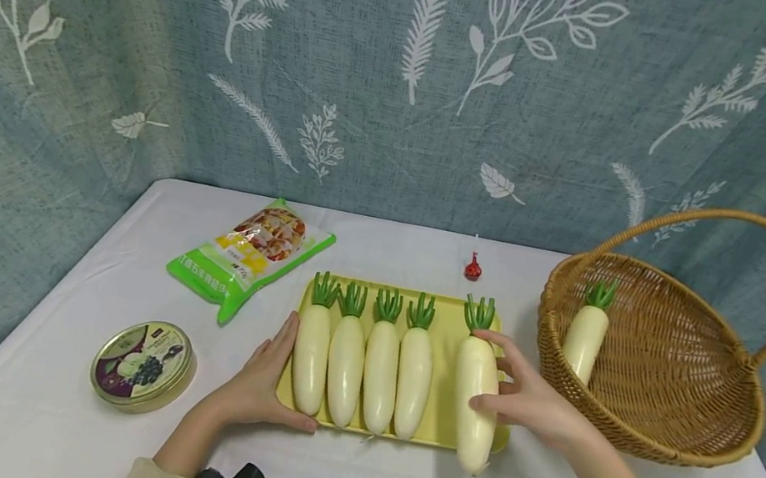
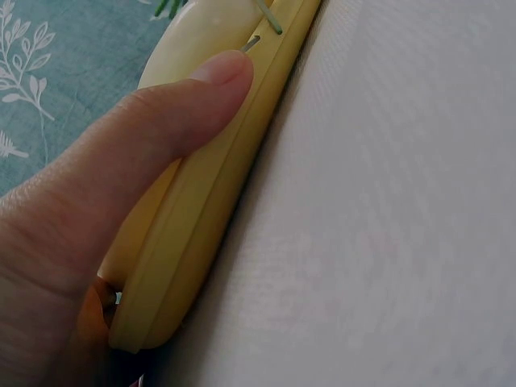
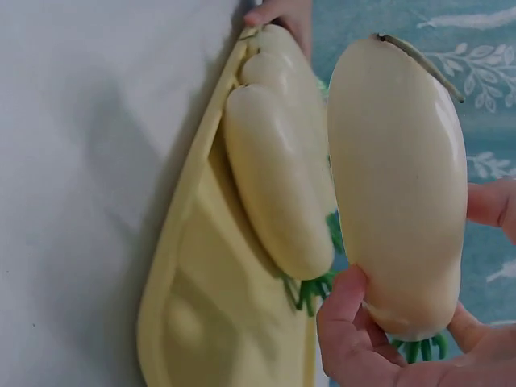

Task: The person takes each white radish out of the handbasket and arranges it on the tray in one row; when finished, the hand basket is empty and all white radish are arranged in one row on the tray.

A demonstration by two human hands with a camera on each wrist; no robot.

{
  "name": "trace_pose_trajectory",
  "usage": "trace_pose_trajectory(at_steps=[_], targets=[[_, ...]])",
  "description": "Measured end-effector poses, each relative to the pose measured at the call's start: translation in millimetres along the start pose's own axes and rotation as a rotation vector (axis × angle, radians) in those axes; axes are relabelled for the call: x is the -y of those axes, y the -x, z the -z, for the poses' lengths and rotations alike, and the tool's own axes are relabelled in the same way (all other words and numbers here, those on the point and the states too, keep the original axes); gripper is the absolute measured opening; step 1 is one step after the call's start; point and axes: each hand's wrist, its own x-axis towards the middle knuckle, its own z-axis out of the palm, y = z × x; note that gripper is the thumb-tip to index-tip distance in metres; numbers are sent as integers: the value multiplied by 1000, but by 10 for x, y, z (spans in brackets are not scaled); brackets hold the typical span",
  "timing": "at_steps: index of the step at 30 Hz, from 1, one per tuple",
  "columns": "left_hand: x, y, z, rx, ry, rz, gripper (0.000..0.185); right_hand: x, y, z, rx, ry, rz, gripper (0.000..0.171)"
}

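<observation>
My right hand (image 1: 527, 398) grips a white radish (image 1: 476, 394) with a green top, its thumb and fingers on opposite sides. This radish is over the right part of a yellow tray (image 1: 445, 368), its tip reaching past the near rim; the right wrist view shows it raised above the tray. Several more white radishes (image 1: 378, 378) lie side by side in the tray's left half, green tops pointing away. At the tray's near left corner, my left hand (image 1: 263, 384) rests with fingers straight along the side. Its thumb (image 2: 218, 85) presses the near rim.
On the right, a wicker basket (image 1: 674, 364) with a tall handle holds one white radish (image 1: 586, 341). A green food packet (image 1: 251, 255) and a round tin (image 1: 143, 365) lie on the left of the white-covered table. Behind the tray is a small red object (image 1: 473, 267).
</observation>
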Motion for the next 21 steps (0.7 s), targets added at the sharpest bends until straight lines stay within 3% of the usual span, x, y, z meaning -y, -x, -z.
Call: trace_pose_trajectory(at_steps=[21], targets=[[-1,-4,2,1,-9,1,141,-231,-318,-64,-65,-60,-55,83]])
